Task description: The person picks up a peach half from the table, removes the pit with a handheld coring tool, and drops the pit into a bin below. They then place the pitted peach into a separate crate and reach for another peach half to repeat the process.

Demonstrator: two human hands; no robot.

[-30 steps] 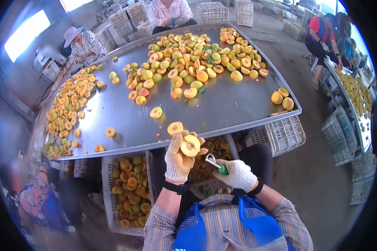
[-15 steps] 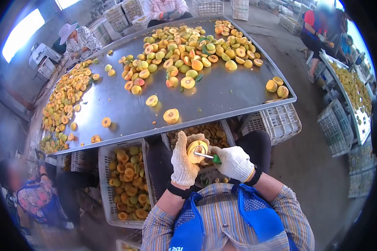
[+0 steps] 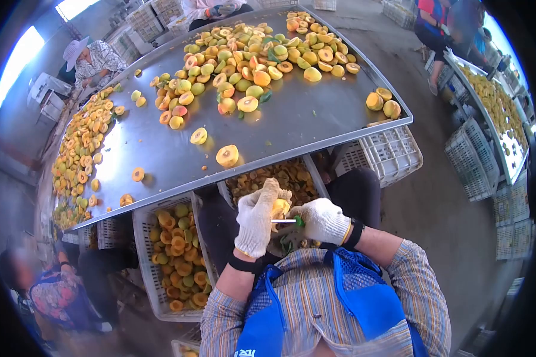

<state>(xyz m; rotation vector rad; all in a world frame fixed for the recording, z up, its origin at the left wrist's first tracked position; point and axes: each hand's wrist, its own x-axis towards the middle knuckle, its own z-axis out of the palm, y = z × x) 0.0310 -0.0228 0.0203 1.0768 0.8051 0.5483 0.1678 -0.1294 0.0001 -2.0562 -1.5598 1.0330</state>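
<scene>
My left hand (image 3: 255,225), in a pale knitted work glove, is closed around a yellow peach half (image 3: 280,207) above my lap. In my gloved right hand (image 3: 324,220) is a pitting tool (image 3: 284,221) with a green handle and a thin metal shaft. The shaft reaches across to the peach half; its looped end is hidden by the fruit and my left hand. Just beyond my hands, a crate of peach pieces (image 3: 292,178) sits partly under the table's front edge.
Many peach halves (image 3: 238,65) lie on the metal table (image 3: 173,157), with another heap along its left side. A white crate of peach halves (image 3: 142,250) stands left of my legs, another white crate (image 3: 393,156) to the right. Co-workers sit around the table; others are at a second table (image 3: 512,160).
My left hand has turned, so the peach half's cut face no longer shows to me. The tool's loop, visible before, is now hidden. The whole view has shifted slightly.
</scene>
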